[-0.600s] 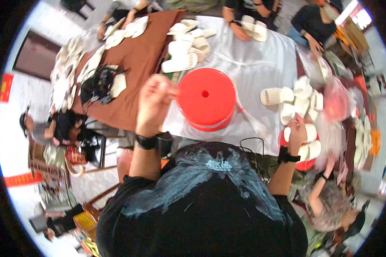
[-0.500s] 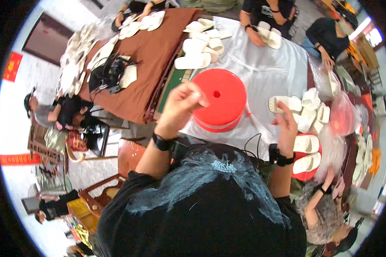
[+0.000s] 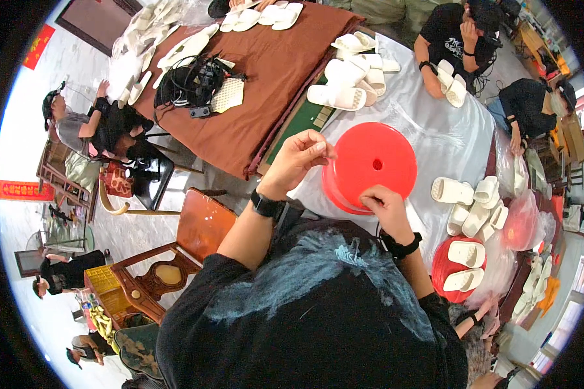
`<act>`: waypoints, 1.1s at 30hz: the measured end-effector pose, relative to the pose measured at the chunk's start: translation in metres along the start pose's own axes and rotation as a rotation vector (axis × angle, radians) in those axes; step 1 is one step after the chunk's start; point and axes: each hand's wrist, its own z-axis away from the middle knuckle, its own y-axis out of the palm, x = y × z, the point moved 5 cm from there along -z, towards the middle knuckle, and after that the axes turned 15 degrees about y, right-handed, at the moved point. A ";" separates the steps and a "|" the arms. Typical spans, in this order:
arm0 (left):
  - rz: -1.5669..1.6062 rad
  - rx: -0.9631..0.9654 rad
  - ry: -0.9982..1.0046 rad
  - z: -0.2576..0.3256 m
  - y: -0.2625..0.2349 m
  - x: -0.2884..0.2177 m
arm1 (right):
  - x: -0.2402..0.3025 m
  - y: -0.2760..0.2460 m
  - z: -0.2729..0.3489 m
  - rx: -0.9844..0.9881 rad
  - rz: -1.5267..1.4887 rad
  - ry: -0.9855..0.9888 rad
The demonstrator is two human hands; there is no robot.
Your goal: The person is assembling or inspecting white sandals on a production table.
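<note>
A glossy red, drum-shaped thing (image 3: pixel 370 152) with a small hole in its flat top stands on the plastic-covered table before me. I cannot tell whether it is a stool or a large spool. My left hand (image 3: pixel 301 159) is raised at its left side, thumb and fingers pinched together. Something small and pale may show at those fingertips, too faint to name. My right hand (image 3: pixel 389 209) is at the near edge of the red top, fingers curled and closed. What it pinches, if anything, is hidden.
Cream slippers (image 3: pixel 337 96) are heaped beyond the red drum, with more slippers (image 3: pixel 477 214) to the right. One pair lies on another red round thing (image 3: pixel 439 272). On the brown cloth (image 3: pixel 259 71) are black cables (image 3: pixel 188 87). A wooden chair (image 3: pixel 204 223) stands left; several people sit around.
My right hand has come in from the right to the near edge of the red drum, its fingers closing. My left hand stays pinched. The view has shifted, moving the table rightward.
</note>
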 end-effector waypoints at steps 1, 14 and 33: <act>-0.110 -0.024 -0.060 -0.008 -0.015 0.008 | 0.000 0.000 -0.005 -0.001 0.000 0.006; -0.979 0.232 -0.058 -0.195 -0.200 0.182 | -0.020 -0.022 0.030 -0.657 0.022 0.327; -0.015 -0.189 -0.217 -0.263 -0.151 0.135 | -0.047 -0.044 0.059 -0.811 -0.205 0.437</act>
